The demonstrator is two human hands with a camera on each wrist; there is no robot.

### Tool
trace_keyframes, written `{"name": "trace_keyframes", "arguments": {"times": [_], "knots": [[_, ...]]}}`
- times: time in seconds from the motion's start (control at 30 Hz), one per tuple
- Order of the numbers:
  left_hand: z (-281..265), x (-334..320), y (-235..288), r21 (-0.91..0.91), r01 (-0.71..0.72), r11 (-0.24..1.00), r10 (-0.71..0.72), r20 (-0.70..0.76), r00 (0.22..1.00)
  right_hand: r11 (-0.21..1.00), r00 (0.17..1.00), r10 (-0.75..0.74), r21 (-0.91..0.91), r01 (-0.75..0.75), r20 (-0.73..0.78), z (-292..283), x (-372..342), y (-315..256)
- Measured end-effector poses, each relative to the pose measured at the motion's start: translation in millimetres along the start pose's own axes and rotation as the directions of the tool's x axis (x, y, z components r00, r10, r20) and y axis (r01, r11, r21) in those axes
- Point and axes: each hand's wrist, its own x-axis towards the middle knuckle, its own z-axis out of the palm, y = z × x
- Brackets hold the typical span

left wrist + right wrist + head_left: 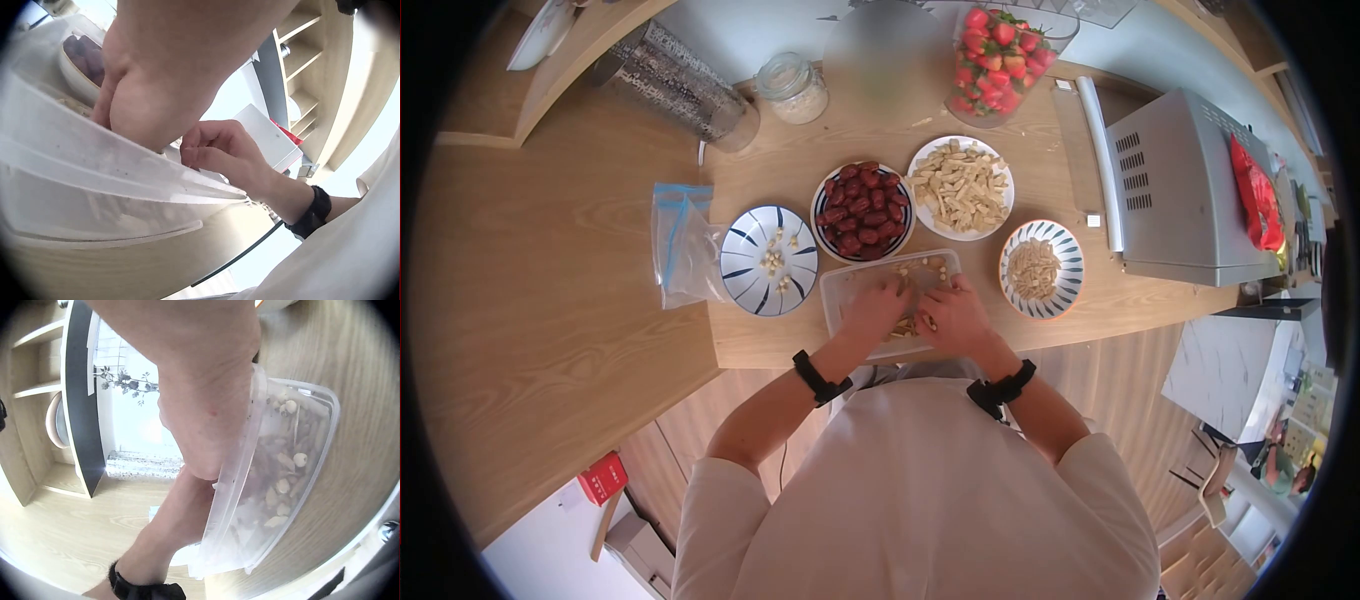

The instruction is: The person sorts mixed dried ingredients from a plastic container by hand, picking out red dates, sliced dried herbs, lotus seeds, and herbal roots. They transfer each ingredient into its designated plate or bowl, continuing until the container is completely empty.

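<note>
A clear plastic box (835,290) sits at the front of the table with pale round seeds (300,460) and dried slices inside. My left hand (878,308) reaches into its left half, fingers pointing down and mostly hidden. In the right half is my right hand (955,315), close beside the left. The left wrist view shows the right hand (219,147) with bent fingers and the thumb near the fingertips; I cannot tell what either hand holds. A striped bowl (745,240) left of the box has a few cream seeds in it.
Behind the box stand a bowl of red dates (862,212) and a white plate (920,155) of pale dried sticks. At right is a bowl (1072,265) of thin slices. A plastic bag (685,250), glass jar (792,90), strawberry container (1000,65) and grey appliance (1175,190) surround them.
</note>
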Motion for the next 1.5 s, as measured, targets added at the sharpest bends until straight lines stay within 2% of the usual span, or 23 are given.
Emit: {"name": "trace_keyframes", "arguments": {"times": [0.1, 0.33, 0.4, 0.53, 0.6, 0.63, 0.7, 0.8, 0.93, 1.03, 1.1, 1.2, 1.33, 1.5], "knots": [[-2.4, 2.7, -0.5, -0.099, 0.034, 0.994, -0.026, 0.082, 0.996, 1.000, 1.000, 0.003, 0.003, -0.003, 0.015, 0.1, -0.2, 0.3], [3.9, 0.8, -13.5, -0.312, 0.113, 0.943, -0.092, 0.080, 0.992, 1.000, 1.000, 0.004, -0.001, -0.004, 0.029, -0.2, 0.7, -0.5], [2.6, -2.0, -15.2, -0.398, 0.144, 0.906, -0.141, 0.037, 0.989, 1.000, 1.000, 0.005, 0.001, -0.005, 0.027, -1.2, 0.8, -1.4], [-10.6, -4.8, -22.4, -0.412, 0.188, 0.892, -0.166, 0.089, 0.982, 1.000, 1.000, 0.004, 0.000, -0.004, 0.031, -1.0, 1.4, -1.0], [-14.5, -8.9, -29.0, -0.564, 0.138, 0.814, -0.218, -0.078, 0.973, 1.000, 0.999, 0.010, -0.005, -0.010, 0.040, -1.1, 1.4, -0.9], [-20.9, -10.9, -29.1, -0.564, 0.137, 0.814, -0.217, -0.076, 0.973, 1.000, 0.999, 0.017, -0.007, -0.016, 0.048, -1.1, 1.0, -1.7], [-33.7, -16.6, -29.3, -0.455, 0.210, 0.865, -0.263, -0.054, 0.963, 1.000, 0.999, 0.014, -0.007, -0.013, 0.031, -1.2, 0.9, -3.3], [-17.1, -22.3, -30.1, -0.349, 0.239, 0.906, -0.247, 0.023, 0.969, 1.000, 1.000, 0.004, -0.010, -0.003, 0.016, -0.6, 2.1, -2.9], [-1.4, -19.4, -19.5, -0.366, 0.173, 0.914, -0.188, -0.004, 0.982, 1.000, 1.000, 0.000, -0.015, 0.000, 0.003, -1.3, 1.8, -2.7], [11.5, -14.3, -13.0, -0.351, 0.200, 0.915, -0.208, 0.013, 0.978, 1.000, 1.000, 0.008, -0.008, -0.008, 0.009, -1.3, 2.5, -3.4], [17.8, -11.8, -9.0, -0.306, 0.277, 0.911, -0.265, 0.081, 0.961, 1.000, 1.000, 0.012, -0.007, -0.012, 0.024, -3.2, 2.3, -3.8], [29.9, -8.0, -3.7, -0.246, 0.259, 0.934, -0.236, 0.117, 0.965, 1.000, 0.999, 0.015, -0.007, -0.015, 0.040, -4.1, 1.9, -3.5], [30.1, -13.7, -1.2, -0.289, 0.228, 0.930, -0.220, 0.058, 0.974, 1.000, 1.000, -0.007, 0.007, 0.007, -0.009, -0.2, 2.2, -2.6], [8.7, -25.3, -13.5, -0.510, 0.140, 0.848, -0.163, -0.002, 0.987, 1.000, 1.000, -0.014, 0.008, 0.014, 0.009, 1.8, 1.5, -1.6]]}}
